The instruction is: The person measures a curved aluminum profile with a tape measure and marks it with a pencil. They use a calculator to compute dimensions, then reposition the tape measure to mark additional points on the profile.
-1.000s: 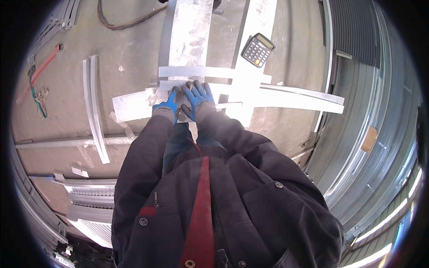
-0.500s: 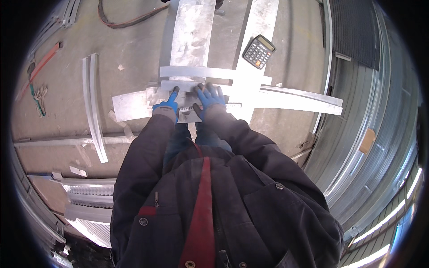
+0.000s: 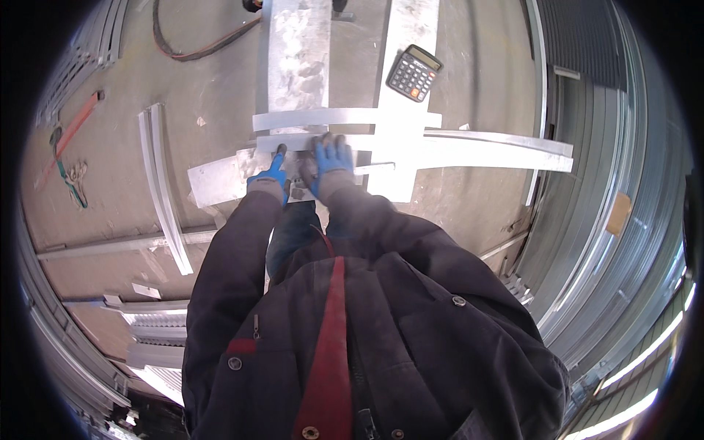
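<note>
My left hand [image 3: 268, 180], in a blue glove with a grey cuff, has its index finger stretched out onto the near pale metal strip [image 3: 293, 144]. My right hand [image 3: 334, 158], gloved alike and a little blurred, lies with fingers spread over the same strip, just right of the left hand. Beyond it a second flat metal strip [image 3: 315, 118] runs parallel. Both strips lie across two long metal planks, the left one [image 3: 297, 59] smudged and the right one [image 3: 400, 125] glaring in sunlight. A black calculator [image 3: 414, 72] rests on the right plank.
Long metal profiles [image 3: 587, 242] are stacked along the right side. Two narrow strips [image 3: 163, 191] lie on the floor at left, near an orange strap [image 3: 77, 125]. Ribbed metal pieces [image 3: 158, 323] are piled at lower left. A dark hose [image 3: 191, 55] curves at the top.
The view has shifted a little, so the planks and calculator sit further left and higher. My right hand has moved slightly left, its thumb nearer the left hand. My left index finger stays on the strip.
</note>
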The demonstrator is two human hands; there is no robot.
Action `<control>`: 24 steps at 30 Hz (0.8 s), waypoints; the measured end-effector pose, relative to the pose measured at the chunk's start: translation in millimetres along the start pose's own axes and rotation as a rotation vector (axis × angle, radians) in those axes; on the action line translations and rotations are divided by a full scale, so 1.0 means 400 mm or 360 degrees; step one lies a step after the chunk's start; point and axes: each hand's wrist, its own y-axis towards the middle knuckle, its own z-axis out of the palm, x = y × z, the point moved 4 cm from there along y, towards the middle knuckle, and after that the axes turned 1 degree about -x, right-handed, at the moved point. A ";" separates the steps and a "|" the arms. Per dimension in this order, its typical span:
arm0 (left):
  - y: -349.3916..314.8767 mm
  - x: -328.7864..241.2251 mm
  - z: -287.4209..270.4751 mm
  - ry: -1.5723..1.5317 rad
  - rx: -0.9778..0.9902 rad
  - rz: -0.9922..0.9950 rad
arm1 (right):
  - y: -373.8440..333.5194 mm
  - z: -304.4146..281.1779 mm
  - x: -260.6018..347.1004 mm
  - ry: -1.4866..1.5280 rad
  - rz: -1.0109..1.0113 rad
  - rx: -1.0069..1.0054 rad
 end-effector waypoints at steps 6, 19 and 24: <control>0.014 0.014 -0.003 0.0101 -0.0006 0.0056 | -0.034 0.037 -0.224 0.0253 0.0217 0.0963; 0.018 0.024 -0.004 0.0035 -0.0058 0.0070 | -0.073 -0.004 -0.166 0.0571 0.0009 0.0634; 0.033 0.065 0.006 -0.0248 -0.0073 0.0162 | -0.143 -0.090 -0.336 0.1211 0.0537 0.0643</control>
